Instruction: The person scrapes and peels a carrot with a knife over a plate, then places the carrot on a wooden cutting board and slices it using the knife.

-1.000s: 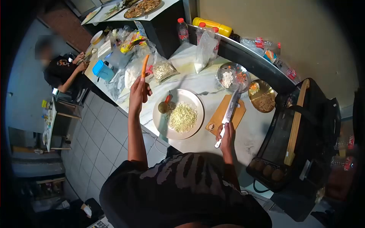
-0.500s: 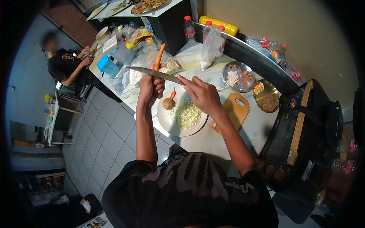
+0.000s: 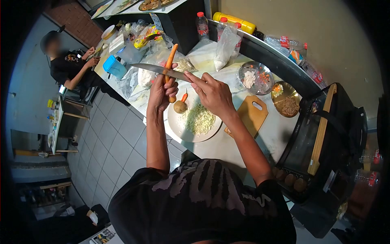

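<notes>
A long carrot stands upright in my left hand, whose fingers wrap its lower part. My right hand grips a kitchen knife at its right end; the handle is hidden in the fingers. The blade lies across the carrot just above my left fingers. Below the hands, a pale round plate bears a heap of chopped white-green vegetable. A round brown potato-like vegetable and a small orange-red chili rest at its left side.
A wooden cutting board lies right of the plate. Beyond it are two metal plates of cut food and a black toaster oven. Bottles and plastic bags line the back. A co-worker stands at far left.
The knife and my right hand have shifted slightly up and left along the carrot. More of the carrot's lower end shows under my left hand. The co-worker's head and hands have moved a little.
</notes>
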Tool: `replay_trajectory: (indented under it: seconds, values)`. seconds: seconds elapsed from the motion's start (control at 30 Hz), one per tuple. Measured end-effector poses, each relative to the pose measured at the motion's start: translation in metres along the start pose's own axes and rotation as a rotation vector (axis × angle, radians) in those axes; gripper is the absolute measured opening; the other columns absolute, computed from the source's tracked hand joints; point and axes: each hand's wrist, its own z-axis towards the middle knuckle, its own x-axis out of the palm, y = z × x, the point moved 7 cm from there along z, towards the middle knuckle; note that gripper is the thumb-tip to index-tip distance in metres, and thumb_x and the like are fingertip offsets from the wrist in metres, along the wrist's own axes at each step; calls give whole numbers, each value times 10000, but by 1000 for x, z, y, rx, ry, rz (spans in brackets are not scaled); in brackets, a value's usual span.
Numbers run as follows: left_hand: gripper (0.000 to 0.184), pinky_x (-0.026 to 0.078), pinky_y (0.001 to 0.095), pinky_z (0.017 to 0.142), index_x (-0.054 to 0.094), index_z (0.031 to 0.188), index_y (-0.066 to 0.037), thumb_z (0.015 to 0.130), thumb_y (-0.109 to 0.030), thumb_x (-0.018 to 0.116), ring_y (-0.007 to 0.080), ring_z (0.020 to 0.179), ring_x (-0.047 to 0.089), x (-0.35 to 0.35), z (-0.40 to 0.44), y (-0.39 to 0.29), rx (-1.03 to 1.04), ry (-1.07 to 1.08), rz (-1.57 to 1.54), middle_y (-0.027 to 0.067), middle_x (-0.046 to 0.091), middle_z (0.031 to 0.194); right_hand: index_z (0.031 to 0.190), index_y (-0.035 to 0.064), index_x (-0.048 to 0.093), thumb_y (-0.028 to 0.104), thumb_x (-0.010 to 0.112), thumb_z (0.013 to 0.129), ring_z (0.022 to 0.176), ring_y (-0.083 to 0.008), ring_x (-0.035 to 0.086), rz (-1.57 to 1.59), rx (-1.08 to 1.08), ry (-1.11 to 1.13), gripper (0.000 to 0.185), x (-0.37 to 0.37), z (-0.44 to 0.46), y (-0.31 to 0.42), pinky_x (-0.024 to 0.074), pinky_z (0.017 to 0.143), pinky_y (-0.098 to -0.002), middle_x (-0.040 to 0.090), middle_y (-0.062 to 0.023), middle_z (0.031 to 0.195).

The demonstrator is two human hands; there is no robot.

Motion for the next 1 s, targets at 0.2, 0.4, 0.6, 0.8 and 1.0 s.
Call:
replay_trajectory:
  seconds: [0.2,0.4,0.6,0.8,1.0]
  values:
    - [446,291,170,425,504,1336,-59,1070,-396,384,14,452,276,3,-2,-5,11,-34,-6,-92,294,611,1381,293,579,242,609,959,580,-218,572,5,-18,-61,425,-8,3,8,485,534,-369,514,-42,753]
    - [420,264,181,390,526,1227,-104,1065,-459,371,21,438,278,-4,-17,-10,15,-15,-48,-79,309,592,1327,270,625,268,641,936,582,-247,614,33,-27,-45,391,-4,-1,22,506,523,-377,552,-49,782]
    - [375,259,187,391,546,1095,-117,1062,-456,389,31,434,277,-8,-20,16,-119,-171,-31,-85,304,571,1340,262,616,254,643,936,590,-240,614,19,9,-43,404,3,-9,24,506,535,-374,546,-57,786]
    - [378,309,191,448,524,1220,-93,1059,-418,421,28,460,317,-12,-10,3,33,8,-199,-92,325,596,1371,249,589,247,614,953,615,-241,615,61,44,5,418,2,-13,19,511,552,-384,527,-63,781]
    - [381,368,261,514,480,1222,-68,999,-358,377,102,517,377,0,0,-15,168,-33,-116,2,394,689,1451,137,444,229,552,978,690,-335,650,197,21,-109,494,-6,-19,11,526,601,-451,631,-124,888]
